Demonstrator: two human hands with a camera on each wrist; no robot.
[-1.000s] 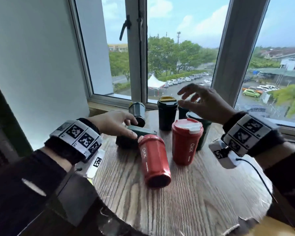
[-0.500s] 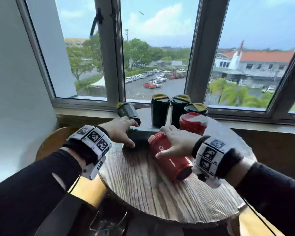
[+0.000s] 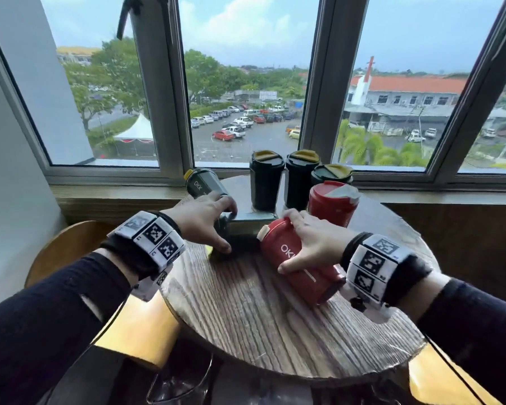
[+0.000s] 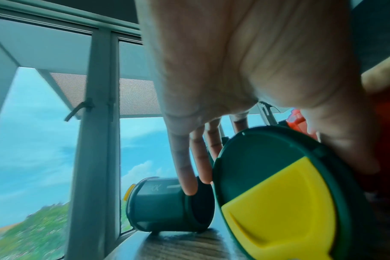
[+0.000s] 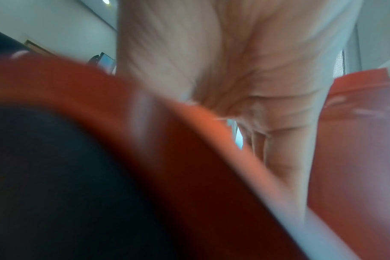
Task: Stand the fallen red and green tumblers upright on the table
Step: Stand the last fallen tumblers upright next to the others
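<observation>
A fallen red tumbler (image 3: 297, 260) lies on the round wooden table (image 3: 260, 323), lid end toward the window. My right hand (image 3: 310, 241) grips its body from above, thumb on the near side; the right wrist view shows it as a red blur (image 5: 156, 140). A fallen green tumbler (image 3: 247, 225) lies to its left under my left hand (image 3: 211, 222), fingers and thumb curled round it. Its yellow-flapped lid (image 4: 278, 193) fills the left wrist view. A second green tumbler (image 3: 203, 182) lies on its side by the window sill, also in view as (image 4: 165, 204).
Three dark green tumblers (image 3: 265, 179) stand upright in a row at the table's back, with an upright red tumbler (image 3: 332, 203) just in front of the right one. A wooden chair seat (image 3: 56, 252) sits left of the table. The window frame closes off the back.
My right hand came down from above the upright tumblers and closed round the fallen red one. My left hand stayed on the fallen green tumbler. My head view shifted back and right.
</observation>
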